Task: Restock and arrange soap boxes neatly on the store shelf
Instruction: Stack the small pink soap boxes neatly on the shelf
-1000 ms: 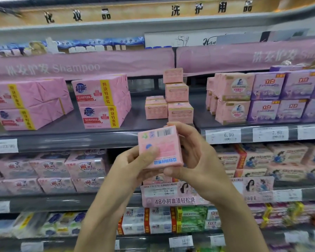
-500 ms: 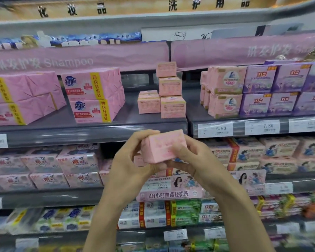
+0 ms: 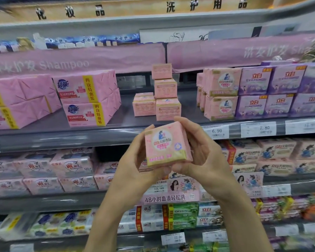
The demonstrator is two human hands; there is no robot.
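Observation:
Both my hands hold one pink soap box (image 3: 166, 144) in front of the grey shelf (image 3: 116, 135), its printed front turned toward me. My left hand (image 3: 135, 160) grips its left side and bottom; my right hand (image 3: 198, 148) curls round its right side and top. On the shelf behind stand matching pink soap boxes (image 3: 166, 95): a tall stack of three with a shorter stack (image 3: 144, 104) to its left.
Large pink four-packs (image 3: 87, 99) fill the shelf's left part; pink and purple packs (image 3: 253, 91) fill its right. Bare shelf lies between these and the middle stacks. Price tags (image 3: 258, 129) line the edge. Lower shelves hold more soap packs.
The box has been turned in my hands from its barcode back to its printed front, and it now sits a little higher against the shelf edge.

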